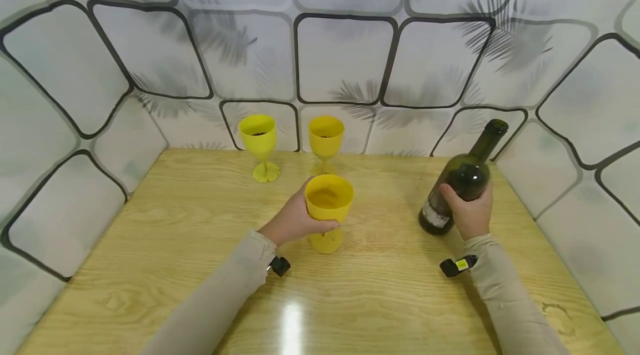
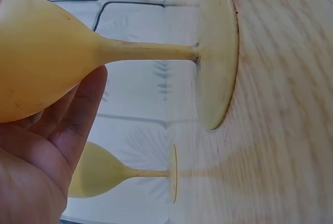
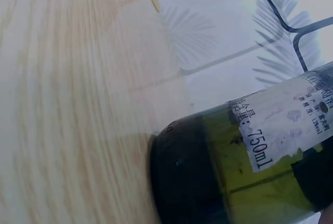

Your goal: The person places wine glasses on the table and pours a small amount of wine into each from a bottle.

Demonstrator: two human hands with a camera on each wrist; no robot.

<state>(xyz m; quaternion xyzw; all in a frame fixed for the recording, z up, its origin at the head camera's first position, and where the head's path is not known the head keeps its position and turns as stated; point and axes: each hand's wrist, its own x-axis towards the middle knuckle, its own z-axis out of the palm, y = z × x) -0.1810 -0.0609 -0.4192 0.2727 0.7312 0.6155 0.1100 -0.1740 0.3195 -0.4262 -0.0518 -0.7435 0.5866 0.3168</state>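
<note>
An orange-yellow goblet stands upright near the middle of the table, gripped round its bowl by my left hand. In the left wrist view, its stem and round foot show; whether the foot touches the wood I cannot tell. My right hand holds a dark green wine bottle by its body at the right. The bottle's neck slants up to the right in the head view. A worn white label reads 750ml in the right wrist view; the right fingers are mostly hidden.
Behind the held goblet stand a lime-yellow goblet and another orange-yellow goblet, something dark inside each. Patterned cloth walls enclose the wooden table at the back and both sides.
</note>
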